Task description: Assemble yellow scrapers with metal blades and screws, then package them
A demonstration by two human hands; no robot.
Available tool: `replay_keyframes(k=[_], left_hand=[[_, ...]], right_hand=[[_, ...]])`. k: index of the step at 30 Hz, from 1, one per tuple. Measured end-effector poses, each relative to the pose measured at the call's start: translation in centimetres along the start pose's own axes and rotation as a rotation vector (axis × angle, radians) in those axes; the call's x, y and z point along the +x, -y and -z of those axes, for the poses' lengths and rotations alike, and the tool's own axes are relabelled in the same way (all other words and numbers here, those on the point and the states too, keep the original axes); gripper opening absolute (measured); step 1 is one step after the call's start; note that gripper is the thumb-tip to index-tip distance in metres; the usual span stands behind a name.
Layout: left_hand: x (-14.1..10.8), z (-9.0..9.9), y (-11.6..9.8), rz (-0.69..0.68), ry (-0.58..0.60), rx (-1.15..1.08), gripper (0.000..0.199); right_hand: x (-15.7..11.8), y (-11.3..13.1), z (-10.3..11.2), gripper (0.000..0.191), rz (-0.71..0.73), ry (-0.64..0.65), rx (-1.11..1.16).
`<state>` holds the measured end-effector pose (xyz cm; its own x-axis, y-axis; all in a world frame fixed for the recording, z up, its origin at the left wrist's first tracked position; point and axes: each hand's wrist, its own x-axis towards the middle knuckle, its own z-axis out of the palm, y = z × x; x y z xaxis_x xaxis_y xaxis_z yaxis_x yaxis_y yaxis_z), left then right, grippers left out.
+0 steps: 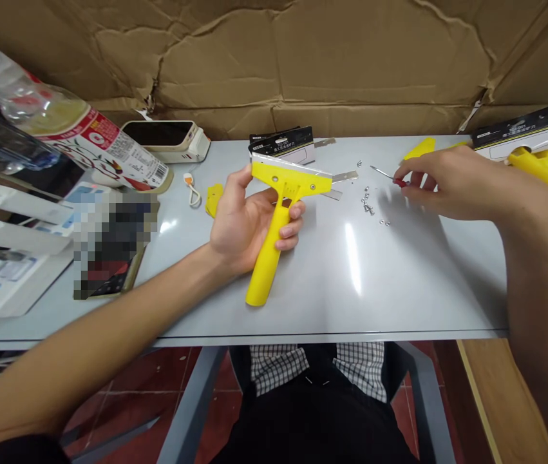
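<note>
My left hand [249, 222] is closed around a yellow scraper [266, 258], its wide head tilted up and a blade strip along the top edge. Two screws sit in the scraper's head. Over the table's right side, my right hand [452, 177] pinches a small screwdriver [384, 173] by its red handle, the thin shaft pointing left. Just left of and below its tip lie several small screws and nuts [367, 201]. Loose metal blades [346, 176] show behind the scraper's head. Yellow plastic pieces [214, 198] lie behind my left hand.
Black-and-white blade packs [287, 145] lie at the back, with another package [525, 132] and yellow handles [547, 174] at the right. On the left are a drink bottle [104, 148], phone [109, 264], white device [177, 138] and short cable [194, 193]. Cardboard [326, 58] walls off the back.
</note>
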<state>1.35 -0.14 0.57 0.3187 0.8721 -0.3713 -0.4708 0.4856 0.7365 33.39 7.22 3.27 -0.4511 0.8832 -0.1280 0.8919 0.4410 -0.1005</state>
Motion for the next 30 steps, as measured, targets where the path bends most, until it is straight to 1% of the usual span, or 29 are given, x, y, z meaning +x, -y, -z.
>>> replay_keyframes(k=[2,3,7,12,15,18,21,24,27,30], left_hand=[[0.2,0.2,0.3,-0.024,0.018,0.039,0.056],[0.3,0.3,0.4,-0.036,0.028,0.061,0.058],[0.5,1.0,1.1,-0.088,0.059,0.148,0.061],[0.5,1.2,1.6,-0.16,0.07,0.185,0.054],[0.4,1.1,1.6,-0.207,0.029,0.209,0.054],[0.2,0.9,1.7,-0.266,-0.025,0.287,0.059],[0.0,0.8,1.8,-0.386,-0.079,0.421,0.063],[-0.1,0.7,2.1,-0.502,-0.123,0.536,0.063],[0.1,1.0,2.2,-0.532,-0.136,0.601,0.063],[0.5,1.3,2.3,-0.536,-0.144,0.61,0.061]], right_hand=[[0.2,-0.3,-0.3,0.032,-0.057,0.073,-0.011],[0.4,-0.5,-0.5,0.031,-0.073,0.089,-0.016],[0.8,-1.0,-1.2,0.024,-0.104,0.083,-0.017],[1.0,-0.4,-0.9,0.023,-0.159,0.078,0.0],[1.1,-0.3,-0.9,0.024,-0.184,0.072,0.007],[1.4,-0.7,-1.2,0.025,-0.178,0.033,0.009],[1.7,-1.3,-1.6,0.024,-0.164,-0.01,0.013],[1.9,-1.8,-1.9,0.026,-0.152,-0.029,0.017],[2.0,-2.0,-2.0,0.03,-0.16,-0.033,0.019],[2.0,-2.0,-2.1,0.031,-0.158,-0.032,0.027]])
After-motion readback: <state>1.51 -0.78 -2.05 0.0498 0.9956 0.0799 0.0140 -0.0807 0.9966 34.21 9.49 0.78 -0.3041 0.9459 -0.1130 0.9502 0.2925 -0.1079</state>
